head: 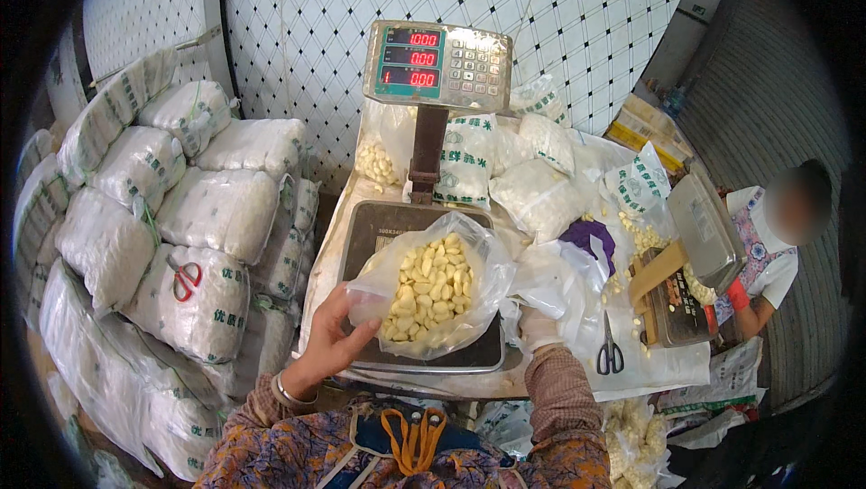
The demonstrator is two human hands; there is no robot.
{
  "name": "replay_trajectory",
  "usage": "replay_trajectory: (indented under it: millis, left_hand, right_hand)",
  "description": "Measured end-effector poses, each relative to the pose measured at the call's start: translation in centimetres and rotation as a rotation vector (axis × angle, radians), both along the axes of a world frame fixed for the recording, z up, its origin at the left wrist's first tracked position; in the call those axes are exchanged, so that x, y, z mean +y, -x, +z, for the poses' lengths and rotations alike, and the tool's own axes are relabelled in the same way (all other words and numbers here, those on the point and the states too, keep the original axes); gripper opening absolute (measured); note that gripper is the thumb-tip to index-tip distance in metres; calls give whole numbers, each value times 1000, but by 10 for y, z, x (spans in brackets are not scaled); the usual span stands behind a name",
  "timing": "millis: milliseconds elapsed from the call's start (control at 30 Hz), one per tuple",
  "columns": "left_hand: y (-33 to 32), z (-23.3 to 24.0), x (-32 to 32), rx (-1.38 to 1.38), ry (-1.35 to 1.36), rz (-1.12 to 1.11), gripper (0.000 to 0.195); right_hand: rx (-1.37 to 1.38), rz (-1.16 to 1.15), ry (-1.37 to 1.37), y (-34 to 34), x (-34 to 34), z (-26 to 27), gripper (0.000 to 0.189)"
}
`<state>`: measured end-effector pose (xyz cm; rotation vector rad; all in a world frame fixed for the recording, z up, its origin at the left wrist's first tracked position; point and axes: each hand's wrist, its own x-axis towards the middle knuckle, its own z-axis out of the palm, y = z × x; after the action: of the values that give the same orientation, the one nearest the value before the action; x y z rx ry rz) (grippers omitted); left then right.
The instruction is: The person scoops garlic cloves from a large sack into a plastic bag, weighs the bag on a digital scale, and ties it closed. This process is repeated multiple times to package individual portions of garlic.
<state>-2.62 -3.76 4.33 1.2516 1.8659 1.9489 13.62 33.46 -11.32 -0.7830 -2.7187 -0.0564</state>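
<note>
An open clear plastic bag (497, 272) of peeled garlic cloves (433, 286) rests on the black platform of a digital scale (355, 252). My left hand (342, 333) is at the bag's left edge, thumb and fingers around the plastic. At the right of the scale, my right hand (539, 328), in a pale glove, is among loose white plastic bags (555, 286); its fingers are partly hidden. The scale's display (413, 59) stands on a post behind the platform, lit with red digits.
Packed white bags (216, 211) are stacked at left, red-handled scissors (184, 279) on top. Filled bags (538, 198), purple plastic (590, 242) and black-handled scissors (609, 350) lie on the table at right. A co-worker (761, 252) is beside a second scale (676, 299).
</note>
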Motion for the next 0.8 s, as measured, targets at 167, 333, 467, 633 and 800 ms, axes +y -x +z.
replay_trajectory:
  millis: [167,333,467,633,800]
  left_hand:
    - [4,-1,3,-8,11,-33,19]
    - [4,-3,1,-235,-14,-85,23]
    - [8,-8,1,-158,-24,-67,22]
    - [10,-4,3,-69,-31,-51,20]
    - [9,2,5,-1,-30,-69,18]
  right_hand:
    - [276,39,465,-24,-31,63,24]
    - [-183,-66,289,-49,-58,122,24]
    - [249,287,578,-48,-118,206,25]
    - [225,579,294,44,-174,231,32]
    - [198,659,-42,97,-152,196,37]
